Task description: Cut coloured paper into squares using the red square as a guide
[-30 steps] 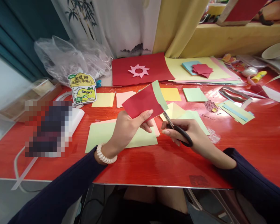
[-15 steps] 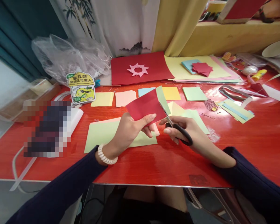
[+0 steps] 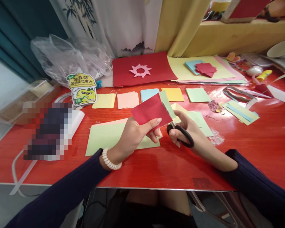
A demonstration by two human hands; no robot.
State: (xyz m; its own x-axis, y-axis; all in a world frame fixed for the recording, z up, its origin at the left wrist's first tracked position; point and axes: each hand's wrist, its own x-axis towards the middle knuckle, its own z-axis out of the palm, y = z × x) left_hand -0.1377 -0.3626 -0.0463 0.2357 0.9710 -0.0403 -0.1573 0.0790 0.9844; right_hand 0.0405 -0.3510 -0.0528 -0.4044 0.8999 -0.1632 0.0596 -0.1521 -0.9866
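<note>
My left hand (image 3: 144,129) pinches a red sheet of paper (image 3: 149,109) between thumb and fingers, holding it above the table. A light green strip of paper (image 3: 169,104) shows along the red sheet's right side. My right hand (image 3: 185,125) has its fingers in the black handles of a pair of scissors (image 3: 185,138). The blades lie along the right edge of the red paper, beside the green strip, and are partly hidden by it. Beneath my left hand lies a large light green sheet (image 3: 104,137), with pink paper showing under it.
Small stacks of yellow (image 3: 104,101), pink (image 3: 127,100), blue and green paper (image 3: 198,95) form a row behind my hands. A pink paper ring (image 3: 140,71) rests on dark red card (image 3: 121,76). Another pair of scissors (image 3: 237,95) lies right; a juice pouch (image 3: 83,91) stands left.
The scissors have moved up along the red paper's edge and their blades look closer together. My left hand and the red paper have shifted slightly right and down.
</note>
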